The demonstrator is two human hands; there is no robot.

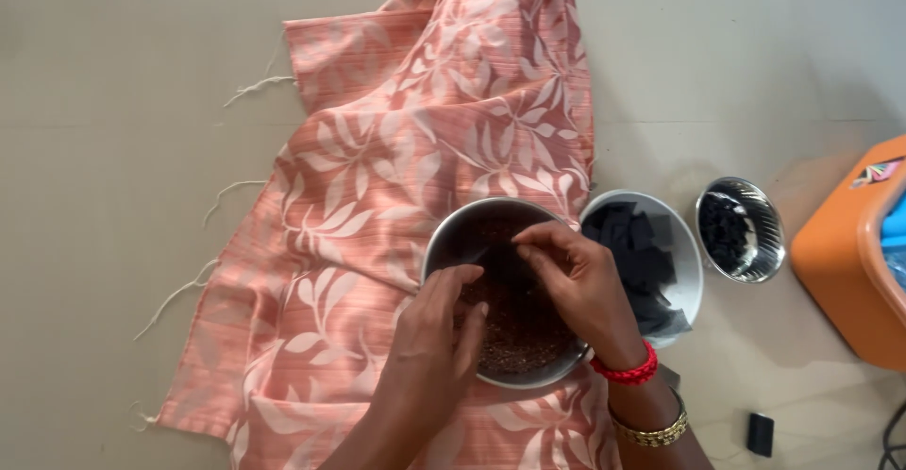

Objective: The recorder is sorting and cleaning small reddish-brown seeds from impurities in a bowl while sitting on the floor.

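Both hands are down inside the steel bowl point(500, 291), and everything turns on that: the brown grain point(514, 324) lies directly under the fingers, not off to either side. The left hand point(434, 338) comes in from the near rim, its grip curled loosely with the fingertips dipped to the grain; whether it has any pinched I cannot tell. The right hand point(576, 276) arches over from the far right, thumb and fingers drawn nearly together above the middle of the bowl, perhaps on a few grains, though they are too small to make out. Neither is clearly nearer; both are at the grain. The bowl is round, so no long axis matters.

On the right wrist sit a red beaded band point(628, 371) and a gold bangle point(651, 429).

The bowl rests on one peach leaf-printed cloth point(406, 149) spread over the grey surface point(113, 149). Just right, touching, is one white bowl point(687, 262) of dark square pieces; beyond it, apart, one smaller steel bowl point(741, 229) of dark bits. Three bowls altogether. An orange case point(840, 262) stands at the right edge, and a small black object point(760, 434) lies near the forearm.
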